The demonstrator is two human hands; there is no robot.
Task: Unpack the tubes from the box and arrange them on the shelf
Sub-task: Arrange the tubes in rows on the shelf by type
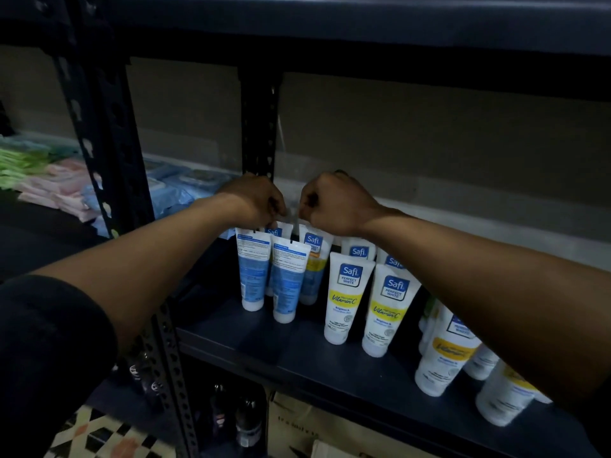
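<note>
The left grip and right grip reach to the shelf's back, fingers curled tight. The left pinches a rear tube's top edge and the right a yellow-band tube's. More tubes stand cap-down just beside these.

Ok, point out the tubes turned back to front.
The two front tubes on the left: they show blue small print, while the other tubes show the Safi logo.

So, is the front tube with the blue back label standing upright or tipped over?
Upright: the tube stands cap-down on the shelf, its flat crimped end on top.
</note>
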